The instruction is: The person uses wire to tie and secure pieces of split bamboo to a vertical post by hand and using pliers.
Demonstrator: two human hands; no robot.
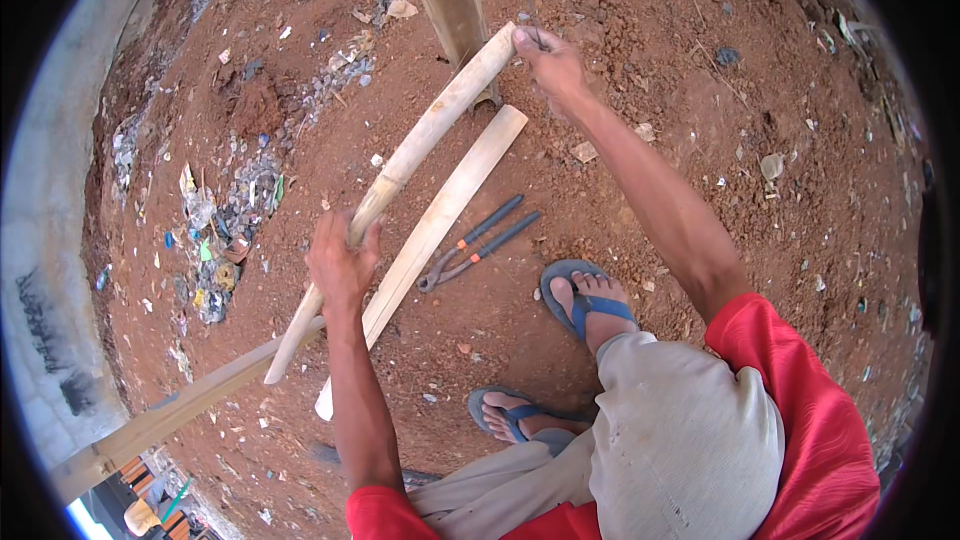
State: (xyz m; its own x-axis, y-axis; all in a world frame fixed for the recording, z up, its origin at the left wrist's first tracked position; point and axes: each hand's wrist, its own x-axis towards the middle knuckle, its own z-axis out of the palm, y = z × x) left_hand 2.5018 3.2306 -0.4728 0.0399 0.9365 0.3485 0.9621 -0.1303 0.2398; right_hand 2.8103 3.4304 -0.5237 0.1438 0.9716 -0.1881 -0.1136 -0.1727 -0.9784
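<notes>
Bamboo pole (430, 130) held aslant in both hands, its upper end toward the post and its lower end toward the person's left. Left hand (343, 252): fingers closed about the pole below its midpoint, the thumb along the right side, the fingertips largely hidden; the lower end projects past the palm and crosses over a wooden beam (190, 402). Right hand (552, 65): narrow grip at the upper end, the thumb against the tip and the fingers curled just beside it; whether they also pinch the thin dark strand (537, 38) there cannot be told.

The left forearm rises almost vertically from the lower edge, back of the hand upward. The right arm, extended from a red sleeve (790, 390), slants up and leftward, reaching farther out than the left.

Between the hands, the pole passes in front of an upright post (445, 0) near its foot. A pale split strip (440, 225) lies roughly alongside on reddish soil (640, 420), apart from the right hand. Pliers (480, 243) with dark, orange-banded handles rest to the right of the strip, near the sandalled feet (590, 305).
</notes>
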